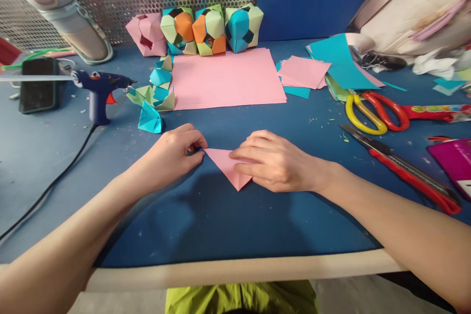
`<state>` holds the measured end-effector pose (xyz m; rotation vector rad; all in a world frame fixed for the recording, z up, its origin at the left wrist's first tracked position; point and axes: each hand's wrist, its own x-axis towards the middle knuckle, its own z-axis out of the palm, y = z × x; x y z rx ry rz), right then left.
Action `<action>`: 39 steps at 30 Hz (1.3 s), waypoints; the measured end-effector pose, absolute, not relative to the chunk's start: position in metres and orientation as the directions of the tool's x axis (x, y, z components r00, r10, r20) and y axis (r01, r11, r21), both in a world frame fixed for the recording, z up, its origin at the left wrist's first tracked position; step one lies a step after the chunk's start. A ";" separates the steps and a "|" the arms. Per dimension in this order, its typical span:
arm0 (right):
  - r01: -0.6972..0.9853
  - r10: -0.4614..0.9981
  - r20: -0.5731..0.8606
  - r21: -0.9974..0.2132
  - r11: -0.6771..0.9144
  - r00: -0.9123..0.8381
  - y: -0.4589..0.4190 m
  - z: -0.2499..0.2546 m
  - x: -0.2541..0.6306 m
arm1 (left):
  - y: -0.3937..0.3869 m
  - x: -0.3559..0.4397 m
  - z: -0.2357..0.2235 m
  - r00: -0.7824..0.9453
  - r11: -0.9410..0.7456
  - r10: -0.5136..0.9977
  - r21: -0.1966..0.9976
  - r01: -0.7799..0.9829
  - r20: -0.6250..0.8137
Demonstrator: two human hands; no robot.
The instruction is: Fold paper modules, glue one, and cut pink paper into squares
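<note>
A small pink sheet of origami paper [225, 159], folded to a triangle, lies on the blue table with one point towards me. At its left corner my left hand [178, 149] is closed, thumb and forefinger pinching the tip. My right hand [277, 162] rests palm down over the right side of the paper, fingers stretched out across it and hiding that corner. Beyond my hands is a stack of larger pink sheets [228, 81]. Left of that stack are folded blue and green paper pieces [150, 117].
Several folded paper balls [178, 29] line the back. A glue gun [99, 91], a phone [39, 84] and a bottle [66, 17] are left. On the right are square papers [303, 71], scissors [386, 112], a utility knife [405, 167] and a bag [408, 14].
</note>
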<state>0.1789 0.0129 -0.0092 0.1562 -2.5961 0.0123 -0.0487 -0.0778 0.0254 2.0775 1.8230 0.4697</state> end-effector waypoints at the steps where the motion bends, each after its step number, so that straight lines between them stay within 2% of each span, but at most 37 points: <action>1: -0.114 -0.111 0.516 0.026 0.993 -0.849 0.013 -0.009 0.179 | -0.080 -0.045 0.027 0.132 -0.142 0.990 0.426 0.893 0.053; 4: -0.109 -0.113 0.509 0.037 0.993 -0.854 0.013 -0.011 0.179 | -0.093 -0.029 0.033 0.213 -0.240 0.971 0.367 0.899 0.111; 9: -0.115 -0.100 0.487 -0.001 0.993 -0.867 0.014 -0.013 0.179 | -0.112 -0.006 0.027 0.437 -0.435 0.895 0.397 0.808 0.092; 18: -0.127 -0.095 0.482 -0.034 0.991 -0.871 0.012 -0.013 0.178 | -0.112 -0.003 0.015 0.449 -0.490 0.871 0.402 0.773 0.197; 25: -0.128 -0.101 0.479 -0.023 0.992 -0.872 0.014 -0.014 0.178 | -0.112 -0.001 0.013 0.451 -0.498 0.867 0.404 0.767 0.213; 32: -0.120 -0.081 0.431 -0.062 0.991 -0.899 0.008 -0.004 0.182 | -0.119 0.010 0.020 0.466 -0.497 0.867 0.236 0.835 0.179; 36: -0.114 -0.075 0.446 -0.063 0.991 -0.892 0.000 0.001 0.179 | -0.127 0.020 0.019 0.471 -0.510 0.849 0.142 0.848 0.240; 39: -0.084 -0.047 0.390 -0.079 0.993 -0.920 -0.001 0.004 0.179 | -0.131 0.024 0.015 0.488 -0.528 0.830 0.101 0.843 0.269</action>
